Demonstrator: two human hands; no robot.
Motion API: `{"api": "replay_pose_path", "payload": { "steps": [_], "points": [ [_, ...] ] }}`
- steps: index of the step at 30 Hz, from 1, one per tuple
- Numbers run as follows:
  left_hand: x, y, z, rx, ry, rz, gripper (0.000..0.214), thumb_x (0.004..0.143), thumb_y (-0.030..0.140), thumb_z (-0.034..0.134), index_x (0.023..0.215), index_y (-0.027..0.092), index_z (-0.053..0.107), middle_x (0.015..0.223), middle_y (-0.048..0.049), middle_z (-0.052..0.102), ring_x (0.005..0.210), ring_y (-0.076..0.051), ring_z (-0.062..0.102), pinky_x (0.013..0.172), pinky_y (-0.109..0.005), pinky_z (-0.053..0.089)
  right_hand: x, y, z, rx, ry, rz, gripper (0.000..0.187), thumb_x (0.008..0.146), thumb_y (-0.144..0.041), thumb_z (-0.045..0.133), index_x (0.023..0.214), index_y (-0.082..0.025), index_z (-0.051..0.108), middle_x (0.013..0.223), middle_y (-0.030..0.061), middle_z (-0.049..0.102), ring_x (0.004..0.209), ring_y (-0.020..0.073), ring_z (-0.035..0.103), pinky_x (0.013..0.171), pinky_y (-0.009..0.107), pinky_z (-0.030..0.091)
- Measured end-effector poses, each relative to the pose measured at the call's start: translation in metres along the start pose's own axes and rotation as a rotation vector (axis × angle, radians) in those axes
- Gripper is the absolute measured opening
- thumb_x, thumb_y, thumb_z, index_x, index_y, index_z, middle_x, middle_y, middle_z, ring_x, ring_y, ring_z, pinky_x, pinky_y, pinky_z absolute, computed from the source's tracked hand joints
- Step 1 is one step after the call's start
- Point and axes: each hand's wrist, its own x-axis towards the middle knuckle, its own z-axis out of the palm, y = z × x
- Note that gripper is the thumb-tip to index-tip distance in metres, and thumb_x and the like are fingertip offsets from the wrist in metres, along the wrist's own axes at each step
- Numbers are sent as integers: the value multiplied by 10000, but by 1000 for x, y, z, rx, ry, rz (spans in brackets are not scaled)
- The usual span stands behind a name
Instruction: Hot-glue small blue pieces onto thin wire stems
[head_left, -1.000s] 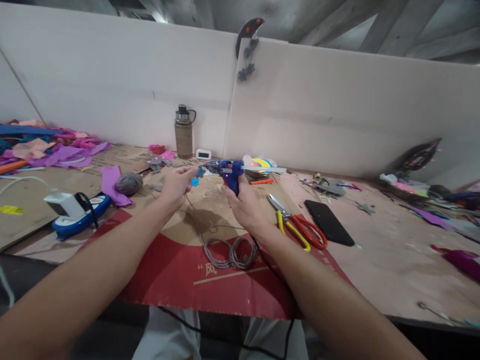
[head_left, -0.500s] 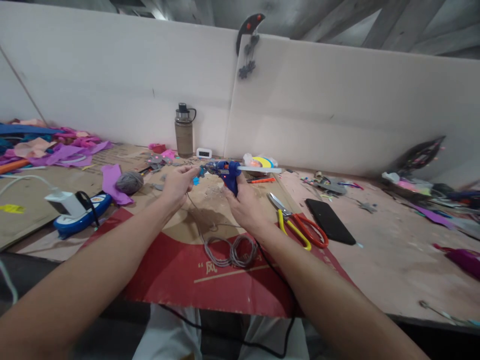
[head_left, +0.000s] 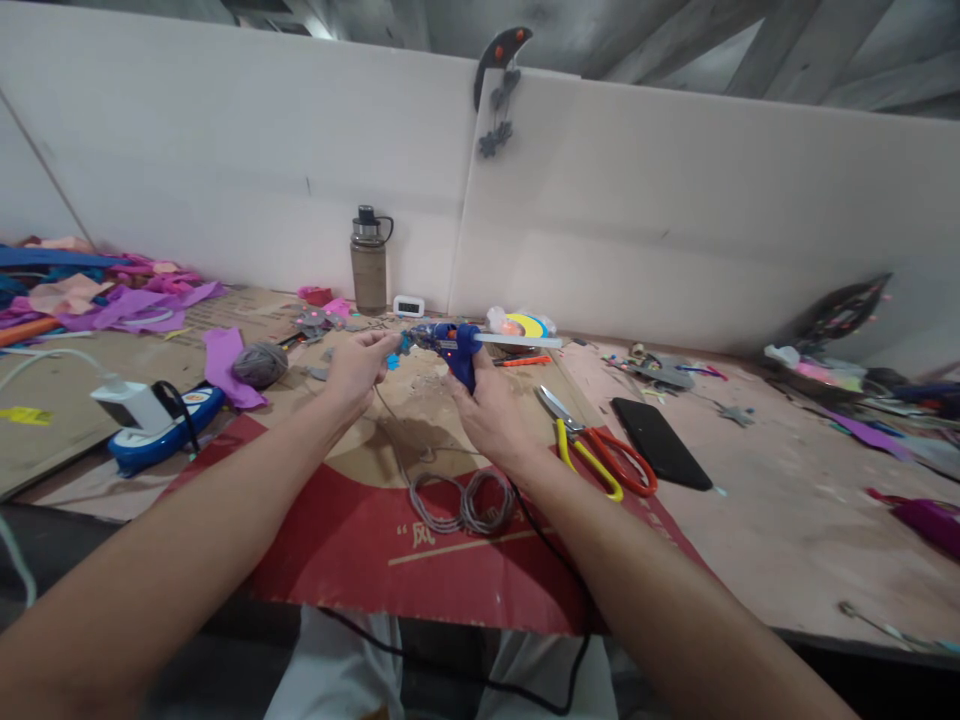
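My right hand (head_left: 487, 405) is wrapped round the handle of a blue hot glue gun (head_left: 454, 340), whose nozzle points left. A whitish glue stick (head_left: 521, 341) juts out of its rear. At the nozzle, my left hand (head_left: 362, 365) pinches a small blue piece (head_left: 394, 360); its exact kind is too small to make out. Grey cord hangs below my left hand and runs to a looped bundle of cord (head_left: 461, 503) on red and brown cardboard (head_left: 330, 560). The nozzle tip is partly hidden by the fingers and the blue piece.
Scissors (head_left: 592, 450) with red and yellow handles and a black phone (head_left: 660, 443) lie to the right. A grey yarn ball (head_left: 259, 366) and a blue power strip (head_left: 166, 435) are at left. A bottle (head_left: 369, 262) stands behind. The gun's black cable crosses my lap.
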Motion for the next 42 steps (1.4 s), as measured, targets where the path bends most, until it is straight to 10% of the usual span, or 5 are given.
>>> {"api": "replay_pose_path", "payload": {
  "steps": [42],
  "points": [
    [-1,1,2,10,-9,-4,184,673,299,673,639,156,562,414,76,387,344,-41,278,361,-209,144,-2,4,2,-15,2,6,380,852,-280,462,1217,-178,490,1074,133,632,933,259,593,824,405,457]
  ]
}}
